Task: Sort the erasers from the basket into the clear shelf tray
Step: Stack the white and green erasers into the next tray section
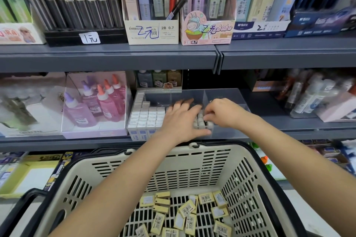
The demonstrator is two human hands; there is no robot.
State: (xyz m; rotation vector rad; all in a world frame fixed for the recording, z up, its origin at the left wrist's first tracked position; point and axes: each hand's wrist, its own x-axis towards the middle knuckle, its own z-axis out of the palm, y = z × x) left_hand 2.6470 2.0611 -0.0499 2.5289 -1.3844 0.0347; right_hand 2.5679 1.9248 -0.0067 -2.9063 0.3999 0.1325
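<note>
Basket (192,161) nearest, under both forearms. Loose erasers (186,210) in yellowish wrappers lie scattered on its slatted floor, mostly below the right forearm

Beyond the basket rim, both hands reach into the clear tray (229,96) on the shelf

Left hand (181,119): palm down, fingers straight and spread, thumb lying along the front of a small cluster of standing erasers (200,122), gripping nothing

Right hand (224,111): fingers curled downward, tips on that same cluster, which sits between the two hands. Pinching or only touching, cannot tell

Left of the left hand, packed rows of white erasers (146,118) fill that tray section

Further left, glue bottles (107,102) in a clear box
</note>
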